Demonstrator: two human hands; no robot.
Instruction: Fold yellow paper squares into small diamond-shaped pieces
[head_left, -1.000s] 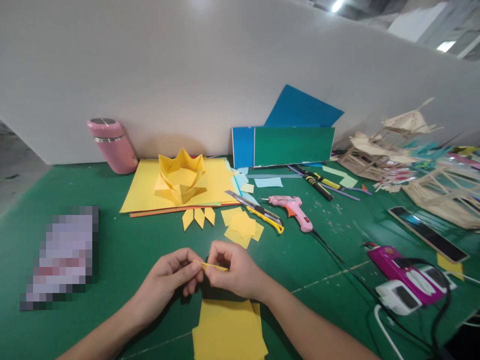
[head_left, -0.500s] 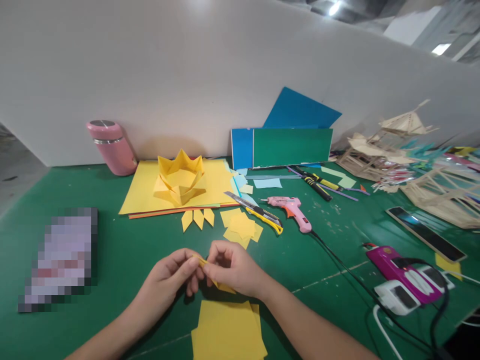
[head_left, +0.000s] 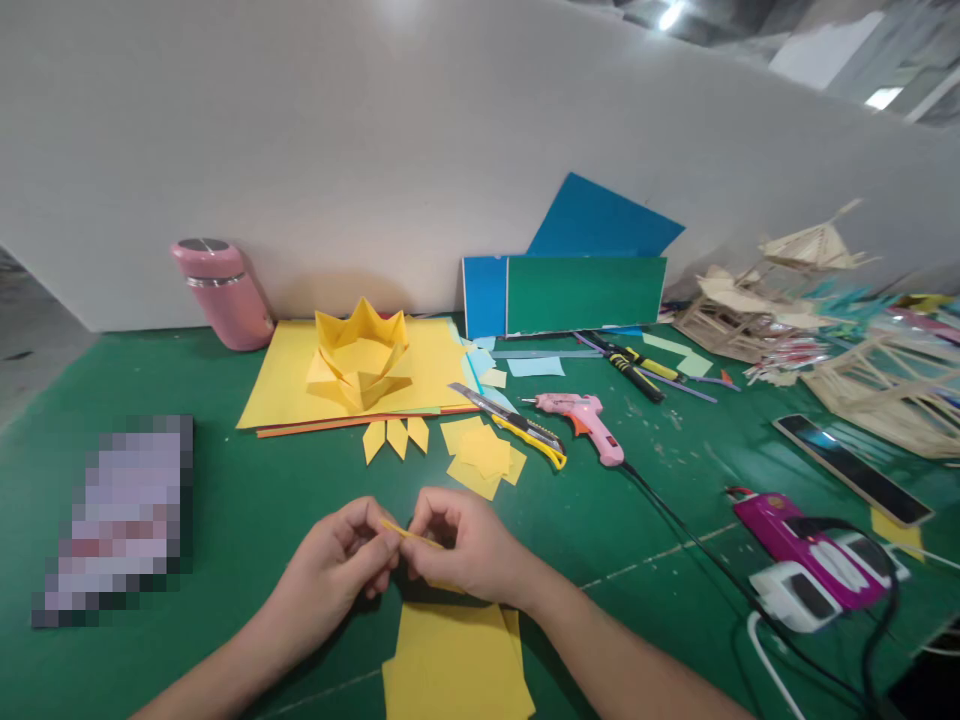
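Note:
My left hand [head_left: 352, 550] and my right hand [head_left: 465, 540] meet at the middle front, both pinching one small piece of folded yellow paper [head_left: 414, 537]. Much of this paper is hidden by the fingers. Just below the hands lies a stack of yellow paper squares [head_left: 454, 660]. Beyond them are several small folded yellow petals [head_left: 376, 440] in a row and a loose pile of yellow paper pieces [head_left: 482, 455]. Farther back, a folded yellow paper crown shape [head_left: 360, 370] rests on large yellow sheets [head_left: 281, 385].
A utility knife [head_left: 517, 425] and a pink glue gun [head_left: 581, 415] lie right of the paper. Its cord runs to a magenta power strip [head_left: 806, 545]. A phone [head_left: 851, 468], wooden stick models [head_left: 750, 310], a pink flask [head_left: 223, 297] and a blurred-out flat item [head_left: 124, 520] surround the work area.
Both hands stay together in nearly the same place. The folded paper between the fingertips has turned slightly, with its edge now more visible, and the right hand has dipped a little.

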